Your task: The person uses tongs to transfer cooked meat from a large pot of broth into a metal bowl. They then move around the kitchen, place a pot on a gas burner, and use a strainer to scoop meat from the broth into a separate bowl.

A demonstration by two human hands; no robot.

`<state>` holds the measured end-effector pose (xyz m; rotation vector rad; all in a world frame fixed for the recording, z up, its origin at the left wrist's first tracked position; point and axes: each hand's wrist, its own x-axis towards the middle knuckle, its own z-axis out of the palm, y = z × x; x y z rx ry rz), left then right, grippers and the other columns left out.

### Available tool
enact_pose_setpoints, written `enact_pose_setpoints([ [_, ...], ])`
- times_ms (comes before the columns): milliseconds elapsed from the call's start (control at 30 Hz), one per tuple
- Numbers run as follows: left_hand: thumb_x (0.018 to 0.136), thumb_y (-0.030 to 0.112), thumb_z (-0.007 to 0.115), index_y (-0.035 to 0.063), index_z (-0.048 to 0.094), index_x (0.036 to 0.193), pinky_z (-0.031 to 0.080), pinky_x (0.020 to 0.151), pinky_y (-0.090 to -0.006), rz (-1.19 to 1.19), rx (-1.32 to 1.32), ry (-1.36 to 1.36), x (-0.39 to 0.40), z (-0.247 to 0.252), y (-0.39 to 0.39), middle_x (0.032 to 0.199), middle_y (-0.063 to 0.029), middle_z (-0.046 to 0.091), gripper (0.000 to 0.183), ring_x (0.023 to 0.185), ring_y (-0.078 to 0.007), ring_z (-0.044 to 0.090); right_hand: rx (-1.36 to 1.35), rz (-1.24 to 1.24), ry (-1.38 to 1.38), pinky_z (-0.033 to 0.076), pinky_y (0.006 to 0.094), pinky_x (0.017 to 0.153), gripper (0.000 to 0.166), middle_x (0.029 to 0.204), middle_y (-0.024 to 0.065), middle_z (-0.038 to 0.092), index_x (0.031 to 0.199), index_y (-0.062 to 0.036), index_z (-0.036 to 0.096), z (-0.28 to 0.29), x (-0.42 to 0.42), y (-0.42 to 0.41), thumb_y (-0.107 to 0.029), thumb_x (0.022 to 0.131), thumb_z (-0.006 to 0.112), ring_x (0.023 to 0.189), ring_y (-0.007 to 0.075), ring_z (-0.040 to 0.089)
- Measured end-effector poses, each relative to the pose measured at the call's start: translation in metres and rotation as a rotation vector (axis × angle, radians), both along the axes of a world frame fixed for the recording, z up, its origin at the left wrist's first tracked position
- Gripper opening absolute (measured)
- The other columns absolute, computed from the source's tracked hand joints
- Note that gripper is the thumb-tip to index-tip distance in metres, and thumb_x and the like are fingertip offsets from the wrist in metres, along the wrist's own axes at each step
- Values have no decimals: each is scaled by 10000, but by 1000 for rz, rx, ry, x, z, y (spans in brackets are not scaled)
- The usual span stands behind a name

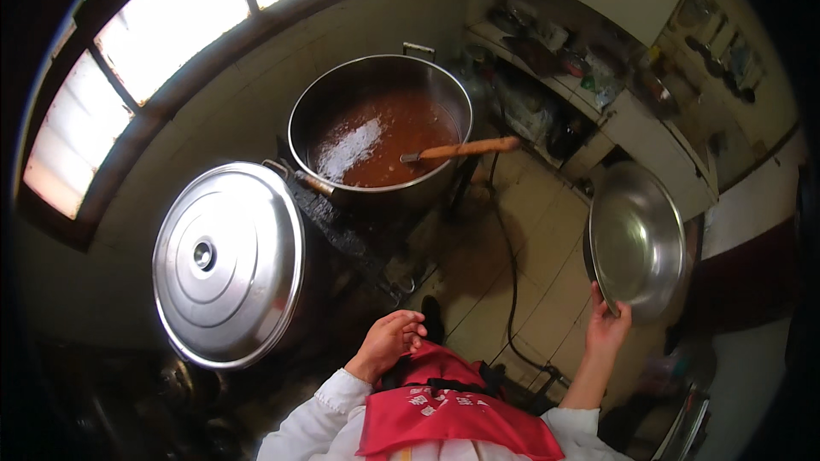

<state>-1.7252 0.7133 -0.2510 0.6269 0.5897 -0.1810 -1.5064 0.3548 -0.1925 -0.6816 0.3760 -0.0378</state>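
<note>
Out to the right, my right hand [607, 326] grips the rim of a large metal basin [640, 237], which is tilted on its side. My left hand [392, 340] is in front of my red apron [455, 422] with its fingers curled; whether anything small is inside it cannot be told. Ahead stands a big metal pot [461, 96] of reddish-brown liquid [410, 115]. White foam or powder [352, 147] lies on the liquid's left part. A wooden-handled utensil [467, 148] leans on the pot's right rim, its metal end at the liquid.
A large round metal lid [237, 269] is at the left of the pot. A dark hose [512, 269] runs over the tiled floor [544, 256]. Cluttered counters [615, 134] stand at the upper right, with utensils [724, 57] hanging on the wall. Windows [173, 19] are at the upper left.
</note>
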Motion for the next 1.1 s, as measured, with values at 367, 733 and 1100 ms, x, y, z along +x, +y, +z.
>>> enact_pose_setpoints([
  [367, 979, 476, 398, 7, 444, 1263, 461, 932, -409, 110, -290, -368, 287, 42, 18, 1177, -162, 570, 550, 1079, -290, 576, 63, 190, 173, 589, 227, 637, 587, 1404, 410, 151, 1327, 129, 274, 20, 174, 14, -34, 811, 501, 1067, 335, 582],
  [733, 922, 346, 545, -2, 503, 1091, 433, 974, -510, 676, -416, -204, 415, 49, 19, 1034, -160, 601, 390, 1044, -328, 577, 9, 404, 271, 611, 241, 647, 410, 1097, 282, 549, 1139, 189, 440, -14, 389, 72, -54, 815, 506, 985, 382, 607],
  [1100, 880, 50, 499, -12, 469, 834, 453, 462, -265, 652, 43, 467, 364, 85, 66, 644, -46, 485, 84, 502, -127, 478, -160, 644, 239, 580, 237, 586, 299, 1036, 137, 584, 1065, 49, 520, -1, 564, 134, -60, 792, 575, 820, 224, 633],
])
